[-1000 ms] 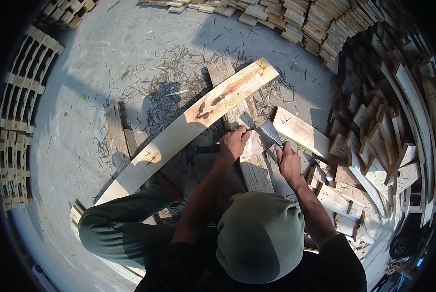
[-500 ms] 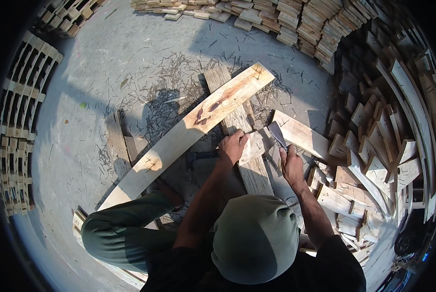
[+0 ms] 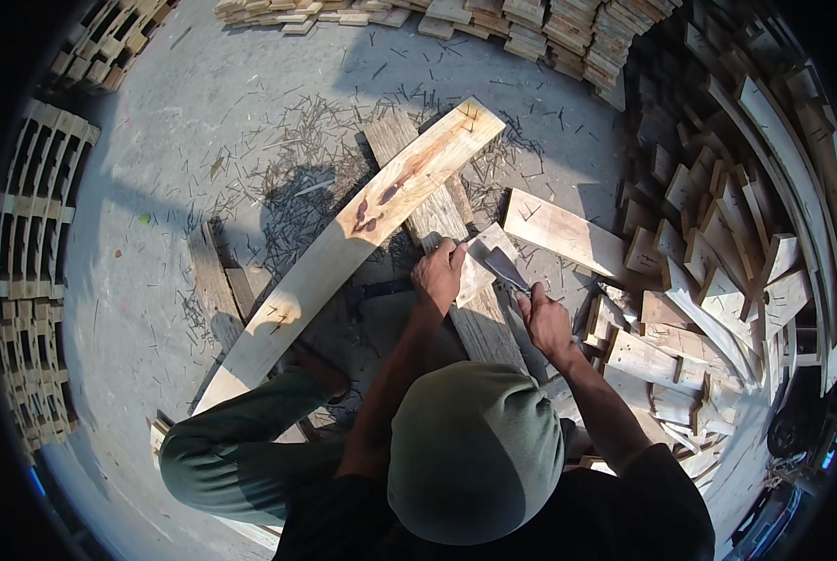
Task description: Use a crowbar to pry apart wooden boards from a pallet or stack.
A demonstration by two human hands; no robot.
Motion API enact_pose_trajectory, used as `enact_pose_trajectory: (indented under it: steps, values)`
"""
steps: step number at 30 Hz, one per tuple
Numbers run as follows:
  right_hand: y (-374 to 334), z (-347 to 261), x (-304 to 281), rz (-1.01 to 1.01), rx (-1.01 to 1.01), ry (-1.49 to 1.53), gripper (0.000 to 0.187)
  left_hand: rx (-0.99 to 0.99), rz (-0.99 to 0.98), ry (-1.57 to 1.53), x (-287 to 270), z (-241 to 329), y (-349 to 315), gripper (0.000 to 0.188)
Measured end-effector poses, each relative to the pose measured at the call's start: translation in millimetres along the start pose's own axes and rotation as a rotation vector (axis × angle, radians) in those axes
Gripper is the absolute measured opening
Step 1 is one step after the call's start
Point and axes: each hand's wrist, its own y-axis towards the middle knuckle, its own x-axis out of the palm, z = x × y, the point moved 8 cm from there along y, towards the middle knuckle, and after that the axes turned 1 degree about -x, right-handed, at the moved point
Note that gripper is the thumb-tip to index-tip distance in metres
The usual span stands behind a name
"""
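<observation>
My left hand (image 3: pixel 440 273) is closed on the left edge of a short piece of wooden board (image 3: pixel 475 266), held over a weathered grey plank (image 3: pixel 489 327). In my right hand (image 3: pixel 545 320) is a scraper-like tool with a flat dark blade (image 3: pixel 508 269), its handle mostly hidden by the fingers. The blade lies over the right side of the short board; whether it touches cannot be made out. Beyond my left hand a long pale board (image 3: pixel 343 234) with dark knots crosses the grey plank, nails standing out near its far end.
Loose nails (image 3: pixel 315 140) litter the concrete floor. Another nailed board (image 3: pixel 568 234) lies right of the plank, beside a heap of nailed boards (image 3: pixel 717 271). Stacked planks (image 3: pixel 568 37) stand at the back, pallets (image 3: pixel 40 215) at the left. My bent leg (image 3: pixel 241 458) is at lower left.
The tool in my right hand has moved left, from beside the short board to over it. The short board has turned slightly in my left hand. The whole view has shifted a little.
</observation>
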Motion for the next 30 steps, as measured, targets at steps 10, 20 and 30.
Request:
enact_pose_trajectory:
  steps: [10, 20, 30]
  values:
    - [-2, 9, 27, -0.137, 0.062, -0.012, 0.038, -0.012, -0.005, -0.013, 1, -5, 0, 0.031]
    - [-20, 25, -78, 0.398, 0.152, 0.540, 0.035, 0.030, -0.222, -0.035, -5, -13, -5, 0.055]
    - [-40, 26, -147, 0.822, 0.054, 1.313, 0.030, 1.163, -0.174, 0.442, -43, 101, -51, 0.036]
